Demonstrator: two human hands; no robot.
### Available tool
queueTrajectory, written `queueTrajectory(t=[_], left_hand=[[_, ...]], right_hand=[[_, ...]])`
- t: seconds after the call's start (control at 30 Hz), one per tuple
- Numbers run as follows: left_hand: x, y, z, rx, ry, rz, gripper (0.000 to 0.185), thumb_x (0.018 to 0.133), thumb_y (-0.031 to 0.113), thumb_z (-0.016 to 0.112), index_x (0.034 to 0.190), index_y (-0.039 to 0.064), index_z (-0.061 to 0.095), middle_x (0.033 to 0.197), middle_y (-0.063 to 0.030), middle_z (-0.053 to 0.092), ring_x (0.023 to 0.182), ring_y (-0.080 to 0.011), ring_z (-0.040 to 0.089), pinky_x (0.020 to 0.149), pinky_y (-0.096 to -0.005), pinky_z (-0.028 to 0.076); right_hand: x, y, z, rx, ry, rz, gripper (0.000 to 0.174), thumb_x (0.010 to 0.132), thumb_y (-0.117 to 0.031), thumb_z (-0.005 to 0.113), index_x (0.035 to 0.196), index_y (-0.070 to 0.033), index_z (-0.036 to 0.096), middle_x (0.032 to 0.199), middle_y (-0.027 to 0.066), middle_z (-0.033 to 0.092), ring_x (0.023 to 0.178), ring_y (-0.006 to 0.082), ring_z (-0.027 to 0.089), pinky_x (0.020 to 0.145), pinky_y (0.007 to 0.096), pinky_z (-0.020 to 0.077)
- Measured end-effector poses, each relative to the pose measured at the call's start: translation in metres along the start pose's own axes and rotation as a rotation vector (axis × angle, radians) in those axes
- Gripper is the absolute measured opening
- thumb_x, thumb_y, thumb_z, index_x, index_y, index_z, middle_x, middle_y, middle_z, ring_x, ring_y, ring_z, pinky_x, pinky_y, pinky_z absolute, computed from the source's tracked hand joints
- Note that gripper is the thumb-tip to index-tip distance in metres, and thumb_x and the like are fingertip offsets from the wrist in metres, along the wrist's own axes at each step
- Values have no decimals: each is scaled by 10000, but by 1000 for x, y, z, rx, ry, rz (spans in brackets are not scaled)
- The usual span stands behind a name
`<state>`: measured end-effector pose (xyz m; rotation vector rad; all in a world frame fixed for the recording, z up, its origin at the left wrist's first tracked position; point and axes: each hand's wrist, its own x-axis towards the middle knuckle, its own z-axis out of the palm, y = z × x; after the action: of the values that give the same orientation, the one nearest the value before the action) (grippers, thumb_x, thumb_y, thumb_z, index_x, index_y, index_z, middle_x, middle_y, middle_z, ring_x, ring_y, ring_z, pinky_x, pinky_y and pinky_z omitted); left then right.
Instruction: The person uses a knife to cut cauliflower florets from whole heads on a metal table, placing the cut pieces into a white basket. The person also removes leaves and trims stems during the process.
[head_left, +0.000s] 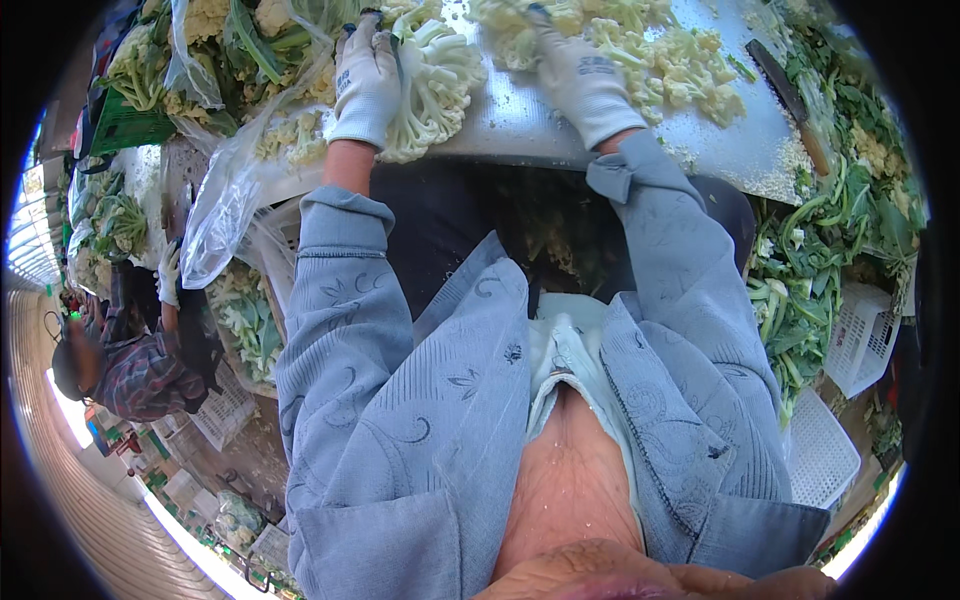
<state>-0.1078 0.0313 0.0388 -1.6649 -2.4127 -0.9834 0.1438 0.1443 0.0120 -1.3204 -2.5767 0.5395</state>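
My left hand (367, 86), in a white knit glove with dark fingertips, grips a large cut piece of cauliflower (435, 90). The pale branching stems of that piece face up at the near edge of the metal table (517, 124). My right hand (581, 86), gloved the same way, reaches over loose cauliflower florets (630, 45) at the top of the view. Its fingers are blurred, and whether they hold a floret is unclear. Farther right lies a knife (780, 82) with a dark blade and a wooden handle.
Cauliflower heads with leaves and clear plastic bags (232, 187) crowd the left side. Trimmed leaves (802, 300) pile up on the right, near white plastic baskets (821, 450). A co-worker (150, 367) in a plaid shirt works at the far left.
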Motion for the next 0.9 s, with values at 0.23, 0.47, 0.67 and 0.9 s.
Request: queueTrajectory(t=[0.23,0.47,0.67,0.9], left_hand=[[-3,-9,2,-67,32,195,439,1065,278,416,1398,13,523,1379,-249,558,1331,-420,478,1113,-457,385],[-12,-18,6,-76,3,398,435,1045,185,438,1435,-6,452,1429,-238,513,1356,-391,468,1144,-424,359],[5,-17,7,-85,76,514,444,1038,202,464,1438,10,431,1411,-215,503,1317,-377,493,1118,-422,391],[4,-18,4,-54,65,499,434,1041,202,456,1430,11,437,1434,-211,483,1333,-369,474,1119,-424,388]], right_hand=[[-14,-1,-36,162,225,-301,540,980,-216,516,1514,-216,434,1048,173,724,965,304,719,884,423,566],[-44,-25,-34,380,149,-346,571,957,-187,529,1517,-180,422,1094,115,725,965,328,699,880,434,563],[-23,-39,-19,364,-11,-381,586,957,-198,537,1525,-250,404,1101,131,712,978,342,690,864,438,566],[-18,-41,-34,358,21,-397,541,962,-182,536,1495,-233,455,1100,137,708,984,340,690,876,439,560]])
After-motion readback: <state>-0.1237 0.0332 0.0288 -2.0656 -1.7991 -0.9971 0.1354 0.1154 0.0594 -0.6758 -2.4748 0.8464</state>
